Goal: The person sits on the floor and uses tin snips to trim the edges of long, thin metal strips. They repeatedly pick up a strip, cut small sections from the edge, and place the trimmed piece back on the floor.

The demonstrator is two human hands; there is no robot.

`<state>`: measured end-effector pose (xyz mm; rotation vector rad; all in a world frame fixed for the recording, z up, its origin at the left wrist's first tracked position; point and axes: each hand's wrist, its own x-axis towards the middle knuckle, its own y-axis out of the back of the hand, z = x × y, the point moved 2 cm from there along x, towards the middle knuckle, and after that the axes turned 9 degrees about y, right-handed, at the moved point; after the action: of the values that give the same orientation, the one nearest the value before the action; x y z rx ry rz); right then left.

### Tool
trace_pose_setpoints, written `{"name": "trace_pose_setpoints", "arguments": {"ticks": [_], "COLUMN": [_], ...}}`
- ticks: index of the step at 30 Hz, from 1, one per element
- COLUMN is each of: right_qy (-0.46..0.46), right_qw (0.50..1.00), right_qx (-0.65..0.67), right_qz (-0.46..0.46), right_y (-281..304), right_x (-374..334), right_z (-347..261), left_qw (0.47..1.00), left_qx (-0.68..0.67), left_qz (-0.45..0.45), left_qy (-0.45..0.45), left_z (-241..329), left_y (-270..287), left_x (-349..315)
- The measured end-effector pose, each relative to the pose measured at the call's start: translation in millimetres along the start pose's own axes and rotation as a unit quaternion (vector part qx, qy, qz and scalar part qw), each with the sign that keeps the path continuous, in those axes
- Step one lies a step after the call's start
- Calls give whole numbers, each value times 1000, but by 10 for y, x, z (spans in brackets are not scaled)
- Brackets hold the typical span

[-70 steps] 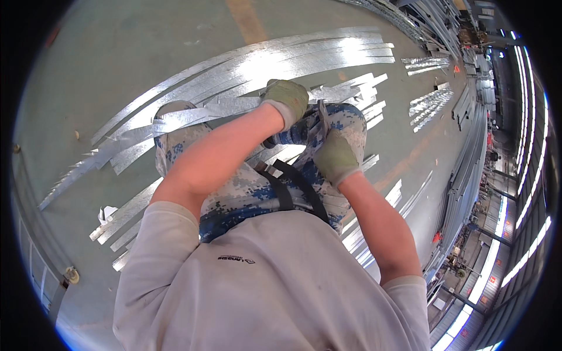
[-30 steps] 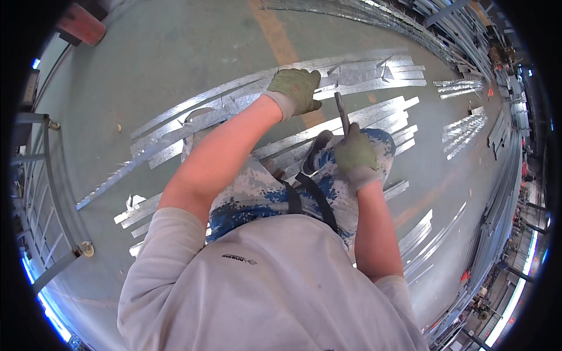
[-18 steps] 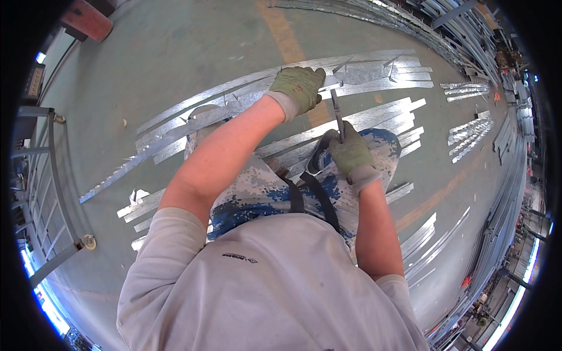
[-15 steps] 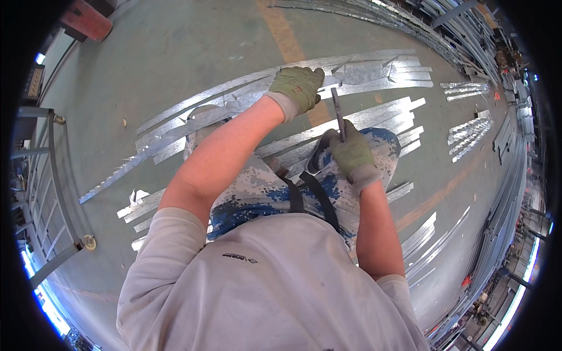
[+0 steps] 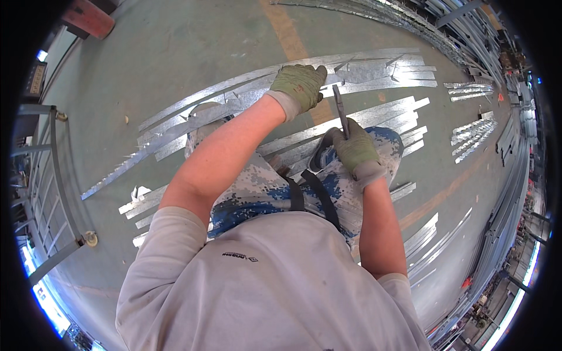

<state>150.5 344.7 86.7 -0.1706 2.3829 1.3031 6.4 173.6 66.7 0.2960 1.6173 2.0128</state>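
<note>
My left hand (image 5: 297, 86), in a green work glove, is closed on a long galvanized metal strip (image 5: 149, 152) with notched, bent-up edges. That strip slants from the floor at the left, across my left knee, to the hand. In my right hand (image 5: 357, 149), gloved too, a narrow dark flat metal bar (image 5: 339, 106) points up and away, its far end close to the strips beside my left hand. Its lower end is hidden in the fist. More flat metal strips (image 5: 404, 108) lie beneath and around my legs.
A wheeled metal frame (image 5: 61, 181) stands at the left. Bundles of metal profiles (image 5: 398, 20) lie at the far right, and short notched pieces (image 5: 471, 137) are on the floor at right. A red cylinder (image 5: 91, 20) is at the far left.
The bar's far end has tipped slightly right and toward the strips as my right hand shifted a little. My left hand stays on the strip, almost still.
</note>
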Motion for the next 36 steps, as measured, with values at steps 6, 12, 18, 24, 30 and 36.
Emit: {"name": "trace_pose_setpoints", "arguments": {"ticks": [6, 12, 18, 24, 30, 36], "right_qy": [7, -16, -46, -35, -22, -49], "right_qw": [1000, 977, 891, 860, 846, 846], "right_qx": [-1, 210, 444, 502, 523, 519], "right_qz": [6, -44, -79, -88, -101, -109], "right_y": [-16, -14, 70, 30, 15, 77], "right_x": [13, -18, -147, -114, -20, -39], "right_z": [1, 132, 61, 155, 221, 216], "left_qw": [1000, 1000, 997, 983, 946, 898], "left_qx": [6, 12, -13, -72, -252, -222], "left_qz": [8, -25, -67, -161, 186, 376], "left_qy": [-4, 3, 23, 56, -88, -46], "left_z": [3, 29, 29, 109, -7, -291], "left_y": [-63, -65, -8, 281, 219, 340], "left_x": [11, 13, 20, 70, -212, -957]}}
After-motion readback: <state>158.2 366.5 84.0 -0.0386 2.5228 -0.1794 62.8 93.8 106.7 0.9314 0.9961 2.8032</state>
